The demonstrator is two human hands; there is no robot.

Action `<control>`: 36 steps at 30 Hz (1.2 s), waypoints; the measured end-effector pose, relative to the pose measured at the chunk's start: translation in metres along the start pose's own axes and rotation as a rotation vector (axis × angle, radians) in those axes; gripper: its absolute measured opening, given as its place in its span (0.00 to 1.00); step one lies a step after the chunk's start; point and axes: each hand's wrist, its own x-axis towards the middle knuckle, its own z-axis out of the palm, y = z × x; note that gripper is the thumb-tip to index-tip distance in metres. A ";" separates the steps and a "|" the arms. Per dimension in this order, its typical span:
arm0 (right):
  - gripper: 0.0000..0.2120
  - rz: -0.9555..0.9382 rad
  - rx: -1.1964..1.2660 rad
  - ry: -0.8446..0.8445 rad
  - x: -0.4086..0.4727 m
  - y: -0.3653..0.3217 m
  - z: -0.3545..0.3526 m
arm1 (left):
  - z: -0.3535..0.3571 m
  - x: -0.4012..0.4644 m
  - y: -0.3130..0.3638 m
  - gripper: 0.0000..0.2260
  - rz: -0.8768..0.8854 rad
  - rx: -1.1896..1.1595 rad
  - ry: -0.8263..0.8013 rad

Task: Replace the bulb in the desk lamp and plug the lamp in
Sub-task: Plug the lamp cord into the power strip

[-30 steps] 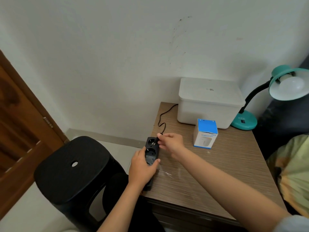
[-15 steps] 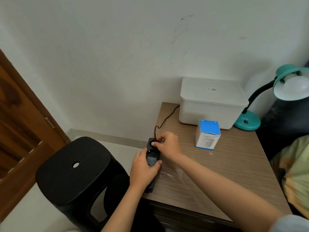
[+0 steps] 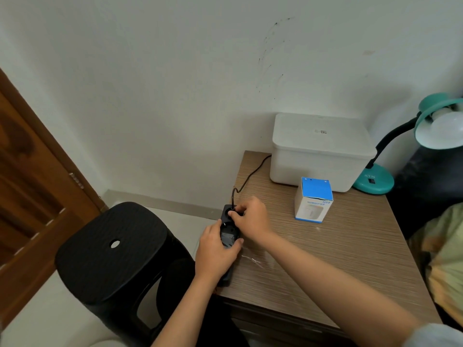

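The left hand (image 3: 216, 254) is wrapped around a black power strip (image 3: 229, 236) at the left edge of the wooden table (image 3: 338, 259). Just behind it, the right hand (image 3: 250, 217) pinches the plug at the strip's far socket; the plug itself is hidden by the fingers. Its black cord (image 3: 250, 175) runs back behind a white box (image 3: 320, 151). Near that stands a blue carton (image 3: 314, 200). The teal desk lamp (image 3: 375, 181) is far right, with a white bulb (image 3: 448, 126) in its shade.

A wood-grain table (image 3: 338, 259) stands against the wall. A white lidded plastic box (image 3: 320, 151) sits at its back, a teal gooseneck desk lamp (image 3: 375, 180) to the right, a black plastic stool (image 3: 112, 249) left of the table.
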 end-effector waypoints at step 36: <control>0.09 0.054 -0.078 0.548 -0.018 0.246 -0.230 | 0.220 0.004 0.200 0.18 0.619 -0.032 -0.316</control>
